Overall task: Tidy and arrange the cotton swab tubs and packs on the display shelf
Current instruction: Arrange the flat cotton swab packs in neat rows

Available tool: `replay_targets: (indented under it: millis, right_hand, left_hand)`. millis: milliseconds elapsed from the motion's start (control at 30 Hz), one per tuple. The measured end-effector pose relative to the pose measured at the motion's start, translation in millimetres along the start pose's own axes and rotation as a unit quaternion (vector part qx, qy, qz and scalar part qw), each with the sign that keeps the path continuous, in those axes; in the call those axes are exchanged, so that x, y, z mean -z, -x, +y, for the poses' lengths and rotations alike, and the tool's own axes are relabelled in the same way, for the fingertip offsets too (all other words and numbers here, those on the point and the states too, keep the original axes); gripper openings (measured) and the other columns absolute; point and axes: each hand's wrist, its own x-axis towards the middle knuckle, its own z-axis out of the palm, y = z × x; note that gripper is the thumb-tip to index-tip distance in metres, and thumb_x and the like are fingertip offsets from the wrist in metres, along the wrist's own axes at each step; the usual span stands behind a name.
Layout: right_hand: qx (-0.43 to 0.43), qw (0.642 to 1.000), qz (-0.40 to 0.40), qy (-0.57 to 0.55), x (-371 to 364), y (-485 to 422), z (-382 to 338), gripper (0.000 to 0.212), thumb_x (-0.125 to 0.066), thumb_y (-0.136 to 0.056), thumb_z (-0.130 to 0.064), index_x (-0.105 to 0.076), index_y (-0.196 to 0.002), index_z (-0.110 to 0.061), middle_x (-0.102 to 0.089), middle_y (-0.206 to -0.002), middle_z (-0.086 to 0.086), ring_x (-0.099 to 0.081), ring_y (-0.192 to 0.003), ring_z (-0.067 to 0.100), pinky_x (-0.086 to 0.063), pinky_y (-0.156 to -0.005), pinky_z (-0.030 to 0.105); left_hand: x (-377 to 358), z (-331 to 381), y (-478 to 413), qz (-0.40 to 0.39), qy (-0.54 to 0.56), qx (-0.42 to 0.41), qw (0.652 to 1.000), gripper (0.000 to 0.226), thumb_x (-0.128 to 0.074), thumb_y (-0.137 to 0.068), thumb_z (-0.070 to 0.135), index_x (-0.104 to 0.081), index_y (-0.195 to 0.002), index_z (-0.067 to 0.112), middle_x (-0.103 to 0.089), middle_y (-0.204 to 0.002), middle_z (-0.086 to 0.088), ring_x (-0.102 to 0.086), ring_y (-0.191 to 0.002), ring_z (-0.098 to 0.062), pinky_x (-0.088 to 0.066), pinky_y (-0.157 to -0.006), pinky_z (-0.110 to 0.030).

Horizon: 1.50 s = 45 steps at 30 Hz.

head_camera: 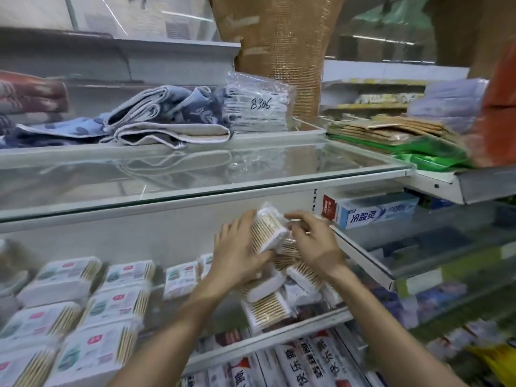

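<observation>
One swab pack (269,233) gripped in left hand (237,255), right hand (317,243) just beside it, grip unclear

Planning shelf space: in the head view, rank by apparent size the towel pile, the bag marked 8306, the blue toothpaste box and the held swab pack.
1. towel pile
2. bag marked 8306 and toothpaste box, too alike to rank
3. swab pack in the left hand, smallest though nearest the camera

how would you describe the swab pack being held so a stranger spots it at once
Find the glass shelf by the folded towels; below it lies a loose heap of swab packs. The clear-wrapped pack is the only one lifted above the heap, gripped in the left hand.
</observation>
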Motion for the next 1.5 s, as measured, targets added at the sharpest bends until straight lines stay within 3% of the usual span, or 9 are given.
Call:
replay_targets:
  millis: [167,300,400,567,700,900,1067,1333,1500]
  right_hand:
    - [0.002,0.986,-0.005,-0.164,0.5,-6.9,-13.0,0.024,-0.046,-0.102,-0.001,-0.062,-0.12,-0.006,-0.073,-0.103,0.01,-0.065,-0.073,-0.003,-0.049,-0.065,0.012]
    - [-0.022,0.98,-0.022,-0.197,-17.0,-13.2,-16.2,0.024,-0.05,-0.101,-0.004,-0.064,-0.118,-0.012,-0.074,-0.104,0.006,-0.065,-0.087,0.012,-0.054,-0.077,0.023]
    - [-0.03,0.983,-0.075,-0.167,-40.5,-12.4,-15.7,0.023,-0.064,-0.096,-0.023,-0.065,-0.119,-0.026,-0.072,-0.114,-0.002,-0.066,-0.103,0.011,-0.056,-0.088,0.029]
    - [0.023,0.962,-0.246,-0.118,-82.1,-3.4,-26.6,0.075,-0.08,-0.073,-0.05,-0.048,-0.14,-0.039,-0.057,-0.134,-0.021,-0.057,-0.118,0.001,-0.054,-0.096,0.031]
    - [0.069,0.953,-0.273,-0.115,-112.6,-0.3,-42.4,0.082,-0.088,-0.07,-0.041,-0.047,-0.141,-0.041,-0.056,-0.134,-0.02,-0.057,-0.12,0.004,-0.053,-0.1,0.039]
    - [0.188,0.945,-0.248,-0.104,-137.5,11.4,-54.9,0.08,-0.089,-0.073,-0.019,-0.049,-0.142,-0.028,-0.056,-0.127,-0.008,-0.059,-0.112,0.012,-0.054,-0.094,0.037]
    - [0.345,0.915,-0.207,-0.004,-152.2,13.7,-54.7,0.078,-0.084,-0.077,-0.026,-0.044,-0.144,-0.02,-0.048,-0.139,-0.007,-0.052,-0.12,0.015,-0.053,-0.088,0.03]
    - [0.281,0.932,-0.229,-0.003,-175.6,7.8,-55.5,0.065,-0.081,-0.082,-0.026,-0.051,-0.139,-0.025,-0.052,-0.133,-0.017,-0.054,-0.116,0.007,-0.051,-0.088,0.022]
    - [0.195,0.95,-0.242,0.027,-206.3,-8.2,-55.4,0.057,-0.079,-0.083,-0.028,-0.056,-0.135,-0.025,-0.056,-0.126,-0.009,-0.057,-0.104,0.006,-0.053,-0.087,0.025]
  left_hand:
    - [36.4,-8.3,4.7,-0.002,0.235,0.1,0.967,0.058,-0.075,-0.072,0.028,-0.04,-0.117,0.04,-0.054,-0.123,0.001,-0.055,-0.113,-0.025,-0.051,-0.092,-0.039]
    - [72.2,-29.7,18.4,0.004,0.314,0.139,0.939,0.048,-0.08,-0.08,0.015,-0.046,-0.113,0.024,-0.063,-0.111,0.0,-0.065,-0.103,-0.018,-0.051,-0.077,-0.024]
    - [89.9,-46.9,31.7,0.014,0.359,0.149,0.921,0.053,-0.085,-0.077,0.015,-0.045,-0.103,0.036,-0.06,-0.108,0.011,-0.064,-0.096,-0.003,-0.052,-0.07,-0.017]
    - [112.6,-72.9,53.7,0.046,0.395,0.172,0.901,0.064,-0.085,-0.074,0.01,-0.037,-0.11,0.032,-0.065,-0.118,-0.003,-0.073,-0.095,-0.011,-0.057,-0.069,-0.017]
    - [132.0,-89.2,70.7,0.07,0.366,0.178,0.911,0.063,-0.084,-0.072,0.013,-0.034,-0.106,0.031,-0.069,-0.115,-0.004,-0.074,-0.088,-0.008,-0.056,-0.063,-0.016]
    - [161.1,-122.4,100.8,0.025,0.3,0.104,0.948,0.078,-0.09,-0.065,0.014,-0.032,-0.11,0.04,-0.057,-0.129,0.007,-0.067,-0.112,-0.013,-0.06,-0.079,-0.031]
    - [174.4,-144.6,116.7,0.007,0.228,0.069,0.971,0.1,-0.09,-0.066,0.014,-0.027,-0.137,0.046,-0.05,-0.134,0.007,-0.063,-0.116,-0.018,-0.052,-0.096,-0.034]
    - [183.7,-168.9,116.7,0.012,0.099,0.073,0.992,0.084,-0.073,-0.071,0.058,-0.037,-0.145,0.037,-0.047,-0.141,0.019,-0.047,-0.126,0.004,-0.04,-0.102,-0.019]
    - [179.5,-190.1,101.7,0.015,-0.01,0.117,0.993,0.052,-0.073,-0.087,0.032,-0.052,-0.135,0.028,-0.051,-0.137,0.008,-0.048,-0.121,-0.006,-0.04,-0.103,-0.026]
